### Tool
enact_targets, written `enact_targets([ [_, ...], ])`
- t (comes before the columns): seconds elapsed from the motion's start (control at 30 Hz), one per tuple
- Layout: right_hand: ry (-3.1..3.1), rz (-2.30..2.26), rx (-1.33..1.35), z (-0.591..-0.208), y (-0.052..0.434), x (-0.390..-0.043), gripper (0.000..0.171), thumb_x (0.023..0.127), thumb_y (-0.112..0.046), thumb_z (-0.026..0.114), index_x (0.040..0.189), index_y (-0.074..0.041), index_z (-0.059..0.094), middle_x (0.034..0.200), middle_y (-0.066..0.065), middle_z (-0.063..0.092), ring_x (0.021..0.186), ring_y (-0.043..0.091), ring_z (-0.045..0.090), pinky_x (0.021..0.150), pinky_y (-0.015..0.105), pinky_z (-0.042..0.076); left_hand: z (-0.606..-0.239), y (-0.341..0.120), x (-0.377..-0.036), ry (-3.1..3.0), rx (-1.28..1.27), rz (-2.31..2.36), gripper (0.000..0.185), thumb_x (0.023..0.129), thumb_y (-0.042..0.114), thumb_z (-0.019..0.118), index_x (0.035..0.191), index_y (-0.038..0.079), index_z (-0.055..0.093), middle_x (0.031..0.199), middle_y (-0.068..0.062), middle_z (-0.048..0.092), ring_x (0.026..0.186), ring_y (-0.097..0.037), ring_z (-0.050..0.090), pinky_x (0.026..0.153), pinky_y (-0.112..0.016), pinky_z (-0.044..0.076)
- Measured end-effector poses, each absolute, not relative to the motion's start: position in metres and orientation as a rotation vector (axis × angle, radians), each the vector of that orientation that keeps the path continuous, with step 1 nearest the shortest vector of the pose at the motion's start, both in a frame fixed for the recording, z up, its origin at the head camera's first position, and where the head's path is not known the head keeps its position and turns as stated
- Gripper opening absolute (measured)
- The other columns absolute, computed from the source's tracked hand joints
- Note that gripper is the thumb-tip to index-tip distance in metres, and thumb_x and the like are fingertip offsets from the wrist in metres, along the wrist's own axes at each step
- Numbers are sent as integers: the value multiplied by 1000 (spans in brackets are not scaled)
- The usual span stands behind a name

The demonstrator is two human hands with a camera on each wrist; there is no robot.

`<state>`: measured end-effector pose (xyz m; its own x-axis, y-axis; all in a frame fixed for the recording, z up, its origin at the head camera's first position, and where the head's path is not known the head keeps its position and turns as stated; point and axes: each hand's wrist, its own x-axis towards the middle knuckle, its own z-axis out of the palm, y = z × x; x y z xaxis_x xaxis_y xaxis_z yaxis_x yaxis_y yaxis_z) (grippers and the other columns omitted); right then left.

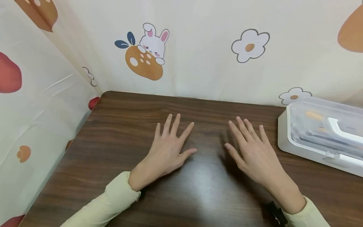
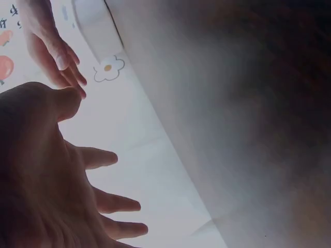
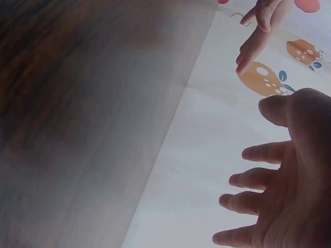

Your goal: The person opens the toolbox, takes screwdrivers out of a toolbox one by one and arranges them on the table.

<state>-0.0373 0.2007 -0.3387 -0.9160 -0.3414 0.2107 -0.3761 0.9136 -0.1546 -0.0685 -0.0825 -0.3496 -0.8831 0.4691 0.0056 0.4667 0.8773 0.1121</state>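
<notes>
Two hands hover palm-down over the dark wooden table (image 1: 119,126), fingers straight and spread, holding nothing. The left hand (image 1: 167,149) lies near the table's middle; the right hand (image 1: 253,151) is just to its right, apart from it. A white plastic case (image 1: 286,135) with a clear lid and white handle sits at the right edge, near the right hand's fingertips but not touching

Your left hand (image 1: 167,151) and right hand (image 1: 255,154) sit side by side on the table (image 1: 119,132); the case (image 1: 323,135) lies right of them, against the wall (image 1: 198,63).
</notes>
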Motion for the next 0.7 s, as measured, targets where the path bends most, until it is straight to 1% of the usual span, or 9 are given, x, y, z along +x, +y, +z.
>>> enact_targets([
  [0.1,-2849,332,504,-336,200,-37,60,107,-33,57,159,-10,42,163,19,44,146,42,48,124,67,27,-350,-81,-70,3027,756,199,77,102,67,47,167,31,25,174,-20,18,161,-46,16,120,-74,29],
  [0.2,-2754,406,456,-334,201,-37,49,105,-25,59,150,-7,54,152,18,58,137,40,57,119,62,35,-349,-78,-73,3012,737,269,76,103,66,47,167,31,26,173,-19,21,160,-46,18,121,-73,28],
  [0.3,-2631,478,416,-333,203,-37,41,102,-18,60,141,-5,61,138,19,67,126,41,64,109,60,44,-347,-72,-77,2974,700,362,75,104,66,45,167,30,27,173,-18,23,160,-45,18,122,-72,26],
  [0.37,-2557,516,388,-333,205,-37,38,101,-16,59,137,-5,64,130,20,71,117,44,66,100,60,48,-345,-66,-80,2940,672,430,74,105,66,43,167,29,26,172,-17,24,160,-44,19,123,-71,26],
  [0.47,-2467,559,343,-334,211,-36,36,101,-17,57,134,-3,65,123,23,72,111,45,67,93,58,50,-342,-52,-84,2884,659,550,73,106,66,41,166,28,27,171,-17,27,159,-43,22,123,-68,28],
  [0.6,-2407,551,271,-334,224,-34,43,105,-26,49,136,0,63,121,27,70,110,49,61,94,57,46,-337,-24,-89,2810,679,740,72,106,65,40,166,27,28,169,-15,31,157,-38,29,123,-65,32],
  [0.7,-2359,534,215,-335,235,-31,49,106,-32,45,137,2,61,125,30,66,113,53,56,97,59,43,-336,1,-90,2770,703,857,72,106,64,40,166,27,27,168,-13,34,156,-34,33,123,-61,34],
])
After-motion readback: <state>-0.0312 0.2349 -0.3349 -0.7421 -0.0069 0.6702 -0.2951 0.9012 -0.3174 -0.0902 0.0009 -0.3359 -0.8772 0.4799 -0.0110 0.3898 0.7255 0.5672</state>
